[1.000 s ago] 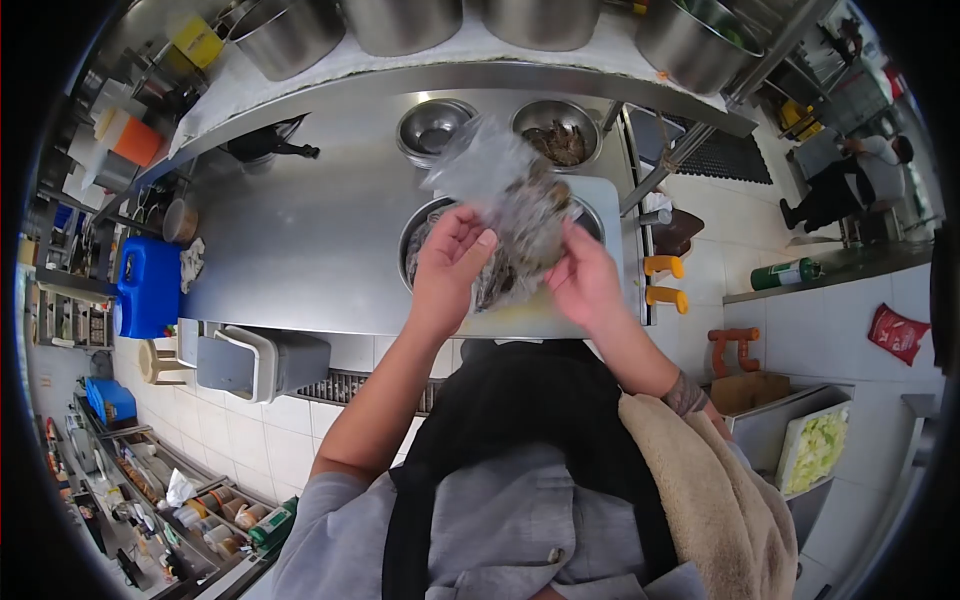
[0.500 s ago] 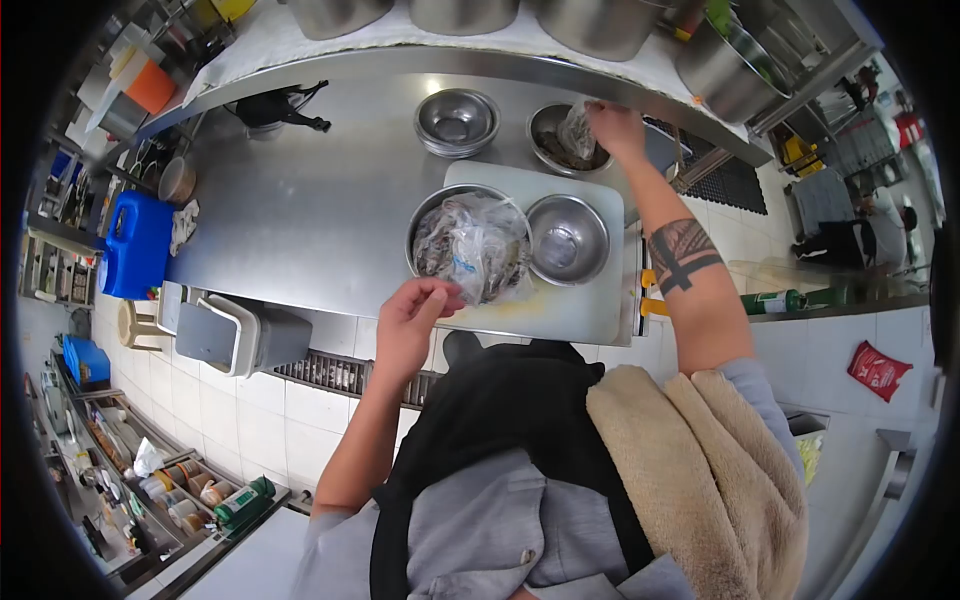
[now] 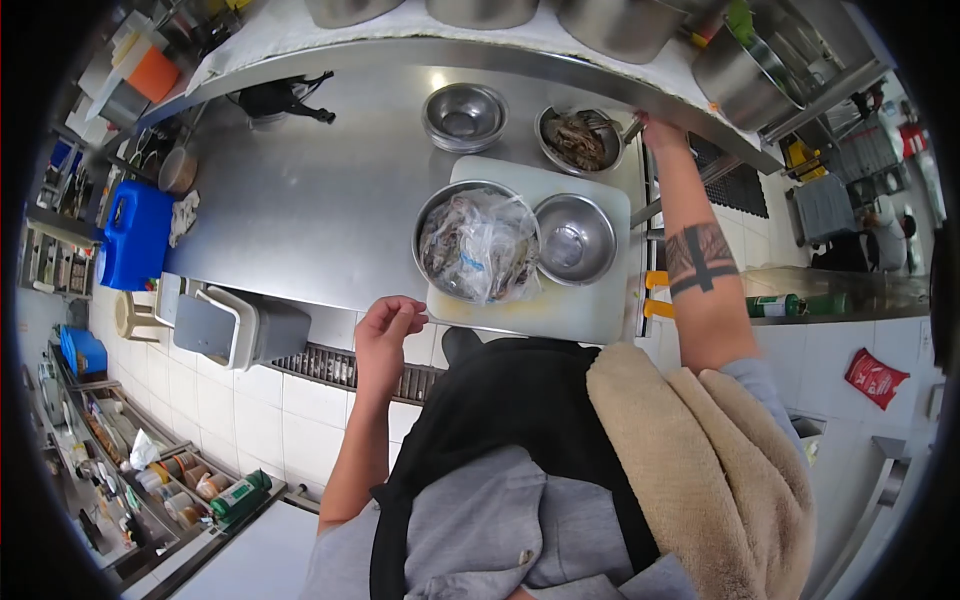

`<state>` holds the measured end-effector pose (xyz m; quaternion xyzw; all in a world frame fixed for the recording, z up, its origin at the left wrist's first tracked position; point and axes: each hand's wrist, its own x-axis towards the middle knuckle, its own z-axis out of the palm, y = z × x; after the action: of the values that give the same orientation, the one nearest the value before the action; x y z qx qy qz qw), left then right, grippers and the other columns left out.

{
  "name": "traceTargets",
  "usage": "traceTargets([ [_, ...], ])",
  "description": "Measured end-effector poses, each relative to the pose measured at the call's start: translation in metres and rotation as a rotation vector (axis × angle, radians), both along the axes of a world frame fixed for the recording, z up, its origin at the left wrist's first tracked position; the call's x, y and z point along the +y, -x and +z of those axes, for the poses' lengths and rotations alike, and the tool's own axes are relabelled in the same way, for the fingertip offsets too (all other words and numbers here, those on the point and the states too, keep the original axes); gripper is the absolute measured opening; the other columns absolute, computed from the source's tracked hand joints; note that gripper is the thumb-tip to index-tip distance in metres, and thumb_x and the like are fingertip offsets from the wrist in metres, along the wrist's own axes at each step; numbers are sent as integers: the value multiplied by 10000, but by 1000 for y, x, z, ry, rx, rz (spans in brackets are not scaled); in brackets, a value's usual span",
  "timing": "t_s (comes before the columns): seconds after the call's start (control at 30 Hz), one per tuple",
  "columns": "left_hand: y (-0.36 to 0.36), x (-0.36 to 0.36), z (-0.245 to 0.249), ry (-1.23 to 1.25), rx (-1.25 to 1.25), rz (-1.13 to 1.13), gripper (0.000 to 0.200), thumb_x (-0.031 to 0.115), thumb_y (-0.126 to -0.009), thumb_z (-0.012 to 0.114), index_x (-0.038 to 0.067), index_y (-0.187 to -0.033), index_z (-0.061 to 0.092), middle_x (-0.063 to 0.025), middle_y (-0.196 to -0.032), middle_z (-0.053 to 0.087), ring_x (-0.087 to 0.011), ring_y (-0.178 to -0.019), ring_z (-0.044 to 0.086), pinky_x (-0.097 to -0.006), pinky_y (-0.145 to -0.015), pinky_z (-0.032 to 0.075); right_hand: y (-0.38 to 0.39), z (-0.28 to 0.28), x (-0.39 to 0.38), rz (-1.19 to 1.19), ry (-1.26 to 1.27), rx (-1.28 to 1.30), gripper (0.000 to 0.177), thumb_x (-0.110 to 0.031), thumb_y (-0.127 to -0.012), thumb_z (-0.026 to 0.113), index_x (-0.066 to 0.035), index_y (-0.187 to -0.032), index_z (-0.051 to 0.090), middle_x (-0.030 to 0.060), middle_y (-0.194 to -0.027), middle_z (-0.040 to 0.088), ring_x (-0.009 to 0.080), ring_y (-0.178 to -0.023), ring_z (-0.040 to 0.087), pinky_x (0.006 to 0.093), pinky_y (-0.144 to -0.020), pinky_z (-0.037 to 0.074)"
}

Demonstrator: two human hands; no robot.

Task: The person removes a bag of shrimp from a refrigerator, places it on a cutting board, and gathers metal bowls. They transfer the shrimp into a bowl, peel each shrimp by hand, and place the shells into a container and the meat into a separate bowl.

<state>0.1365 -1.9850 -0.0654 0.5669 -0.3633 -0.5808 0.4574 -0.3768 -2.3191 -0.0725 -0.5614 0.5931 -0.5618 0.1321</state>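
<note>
My left hand [image 3: 390, 325] hovers just off the front edge of the cutting board, fingers curled in against the thumb and nothing showing in them. Closest to it is a steel bowl [image 3: 417, 262] holding a clear plastic bag [image 3: 480, 245] with greyish contents, perhaps shrimp. A smaller steel bowl [image 3: 575, 240] beside it has nothing in it. At the back right, another steel bowl [image 3: 612, 158] contains a brownish-grey heap [image 3: 577, 140]. My right hand [image 3: 660, 132] reaches past that bowl, under the shelf edge; its fingers are mostly hidden and I cannot tell what they hold.
The white cutting board [image 3: 600, 315] lies under two of the bowls. Stacked bowls [image 3: 465, 115] stand behind it on the steel table [image 3: 290, 200]. A shelf [image 3: 470, 52] with large pots overhangs the back. To the left are a blue jug [image 3: 135, 240] and a grey bin [image 3: 265, 325].
My right hand has moved right, away from the back bowl, and the clear bag it held there is out of sight. My left hand has drawn back leftward from the bagged bowl.
</note>
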Motion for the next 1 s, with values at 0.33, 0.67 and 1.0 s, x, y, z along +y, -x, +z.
traceTargets([
  [0.33, 107, -29, 66, 474, -114, -634, 551, 64, -966, 680, 40, -1488, 506, -174, -1457, 556, -244, -1267, 616, -367, -1037, 521, -85, 13, 275, 832, -308, -1667, 378, -301, -1035, 586, -62, -1327, 602, 225, -1626, 382, 414, -1440, 455, 541, -1142, 434],
  [0.67, 284, -49, 71, 779, -345, -1059, 490, 49, -922, 718, 57, -1397, 599, -157, -1462, 511, -318, -1296, 563, -413, -1106, 448, -6, 37, 385, 167, -170, -613, 200, 98, -845, 723, -12, -995, 650, 78, -1145, 618, 125, -1026, 603, 269, -887, 493],
  [1.0, 329, -38, 62, 514, -500, -964, 325, 32, -944, 686, 29, -1269, 672, -147, -1212, 685, -260, -1051, 691, -355, -940, 546, 192, -57, 231, -629, 11, 13, 134, 1, -850, 715, -19, -970, 661, 61, -855, 630, 205, -758, 604, 318, -735, 512],
])
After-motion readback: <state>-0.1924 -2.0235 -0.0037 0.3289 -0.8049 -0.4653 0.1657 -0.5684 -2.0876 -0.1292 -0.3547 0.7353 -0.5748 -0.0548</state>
